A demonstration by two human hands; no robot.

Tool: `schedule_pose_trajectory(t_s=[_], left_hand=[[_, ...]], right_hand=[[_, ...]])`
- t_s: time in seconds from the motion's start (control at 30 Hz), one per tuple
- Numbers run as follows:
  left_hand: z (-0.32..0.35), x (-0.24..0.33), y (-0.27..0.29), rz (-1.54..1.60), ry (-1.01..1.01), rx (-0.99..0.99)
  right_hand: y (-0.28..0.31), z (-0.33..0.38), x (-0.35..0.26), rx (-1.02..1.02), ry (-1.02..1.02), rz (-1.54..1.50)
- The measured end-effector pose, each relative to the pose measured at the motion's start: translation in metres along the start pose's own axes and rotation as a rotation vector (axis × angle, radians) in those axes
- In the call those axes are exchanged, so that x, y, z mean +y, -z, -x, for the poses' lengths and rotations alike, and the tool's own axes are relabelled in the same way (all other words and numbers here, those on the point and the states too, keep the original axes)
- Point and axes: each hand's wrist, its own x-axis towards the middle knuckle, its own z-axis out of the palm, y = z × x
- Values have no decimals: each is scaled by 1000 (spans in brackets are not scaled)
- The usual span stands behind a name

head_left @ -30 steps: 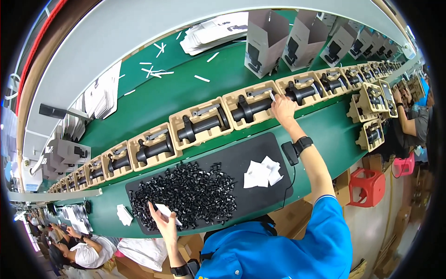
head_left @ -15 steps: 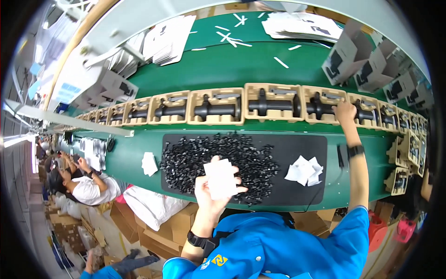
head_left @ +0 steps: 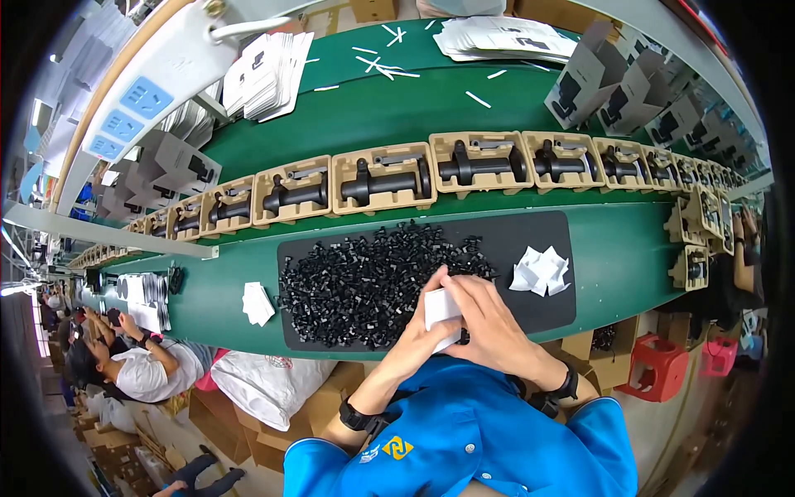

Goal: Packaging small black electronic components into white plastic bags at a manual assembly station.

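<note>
My left hand (head_left: 421, 331) and my right hand (head_left: 484, 319) meet over the near edge of a black mat (head_left: 513, 240), both gripping a small white paper packet (head_left: 441, 308). A heap of small black plastic parts (head_left: 364, 282) covers the mat's left half, touching my left fingers. A loose pile of white packets (head_left: 540, 271) lies on the mat to the right of my hands. Beyond the mat, a row of beige pulp trays (head_left: 381, 178) holding black tool-shaped pieces runs along the green conveyor belt (head_left: 397, 116).
Grey folded cartons (head_left: 617, 83) stand at the far right, stacks of printed sheets (head_left: 269, 74) at the far left. More white packets (head_left: 257, 303) lie left of the mat. Another person (head_left: 141, 364) works at lower left; a red stool (head_left: 658, 369) stands at right.
My right hand has come back from the trays on the belt to join my left hand at the mat's near edge. Both now hold the white packet that my left hand held up alone.
</note>
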Motion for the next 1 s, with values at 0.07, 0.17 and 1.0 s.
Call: schedule_pose_trajectory(t_s=[0.07,0.17,1.0], left_hand=[[9,4,8,-44,-1,-35],[26,13,22,-139,115,-2],[92,-13,120,-420,366,-204]], right_hand=[[-5,-2,-6,36,33,68],[-19,-6,-20,132,73,173],[-70,-30,-24,-1111,-317,-760]])
